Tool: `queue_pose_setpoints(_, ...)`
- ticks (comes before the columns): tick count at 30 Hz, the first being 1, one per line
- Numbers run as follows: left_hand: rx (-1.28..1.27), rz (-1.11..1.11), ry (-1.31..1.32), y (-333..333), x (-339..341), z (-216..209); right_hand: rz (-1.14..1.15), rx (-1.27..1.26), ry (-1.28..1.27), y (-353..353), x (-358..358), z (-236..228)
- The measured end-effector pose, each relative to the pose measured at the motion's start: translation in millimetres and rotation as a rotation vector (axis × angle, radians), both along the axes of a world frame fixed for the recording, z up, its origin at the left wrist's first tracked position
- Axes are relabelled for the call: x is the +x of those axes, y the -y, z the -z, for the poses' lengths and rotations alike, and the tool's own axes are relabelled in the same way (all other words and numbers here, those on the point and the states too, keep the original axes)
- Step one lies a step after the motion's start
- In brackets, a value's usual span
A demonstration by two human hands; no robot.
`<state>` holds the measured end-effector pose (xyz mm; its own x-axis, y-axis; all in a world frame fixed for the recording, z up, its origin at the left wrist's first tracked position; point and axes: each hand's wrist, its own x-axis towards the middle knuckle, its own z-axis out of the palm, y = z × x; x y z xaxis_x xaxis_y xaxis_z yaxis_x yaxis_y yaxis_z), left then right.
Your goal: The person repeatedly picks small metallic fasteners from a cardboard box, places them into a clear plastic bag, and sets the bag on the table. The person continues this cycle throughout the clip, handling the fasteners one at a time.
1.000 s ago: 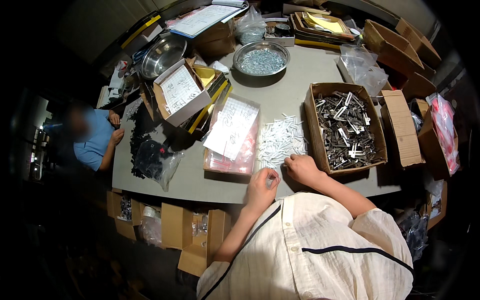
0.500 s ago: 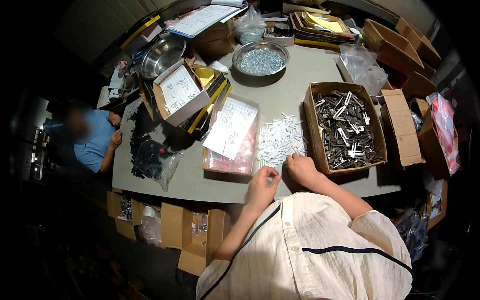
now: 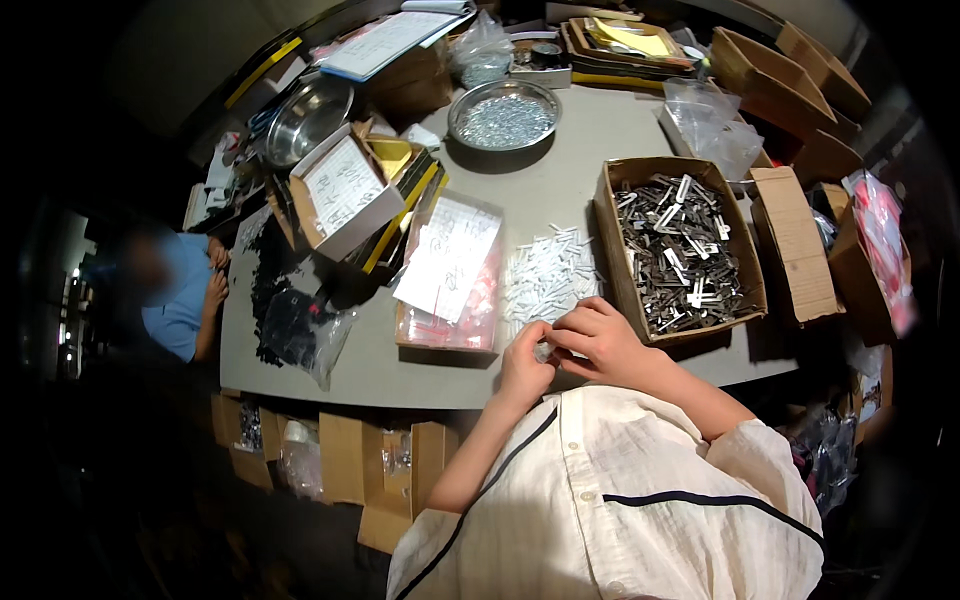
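Close to the table's near edge my two hands meet at the fingertips. My left hand (image 3: 526,366) is curled in a pinch, and what lies between its fingers is too small to make out. Against it my right hand (image 3: 602,342) is closed too, its fingers bent over the left fingertips and hiding whatever they hold. Just beyond them lies a loose pile of small white sticks (image 3: 548,272). To the right of the hands stands a cardboard box (image 3: 612,250) full of dark and silvery slotted metal pieces (image 3: 682,255).
Left of the pile sits a box of pink packets (image 3: 478,305) under written paper sheets. Farther back is a metal bowl (image 3: 505,143) of small shiny parts. A clear bag (image 3: 335,350) and black pieces lie leftward, near a co-worker in blue (image 3: 180,300). Open cartons (image 3: 350,455) stand below the edge.
My right hand has come left from the edge of the white pile to meet my left hand. The whole view has shifted slightly.
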<state>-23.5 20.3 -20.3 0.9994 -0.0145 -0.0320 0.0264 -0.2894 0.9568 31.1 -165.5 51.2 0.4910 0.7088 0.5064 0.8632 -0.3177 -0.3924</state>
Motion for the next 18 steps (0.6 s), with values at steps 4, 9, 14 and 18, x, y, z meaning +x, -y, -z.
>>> queue_pose_setpoints(4,-0.109,0.018,-0.066,8.6,8.1,23.2,-0.012,0.049,-0.065,15.8,7.4,-16.5)
queue_pose_setpoints(9,-0.026,0.009,0.023,12.8,4.9,-17.2,0.441,0.037,-0.144,62.7,67.1,-28.4)
queue_pose_setpoints(14,0.018,0.035,-0.014,15.7,12.3,-33.9,0.627,-0.368,-0.242,99.4,152.0,33.3)
queue_pose_setpoints(18,0.051,0.045,-0.006,18.4,15.1,-30.2,0.587,-0.552,-0.002,106.5,176.6,92.3)
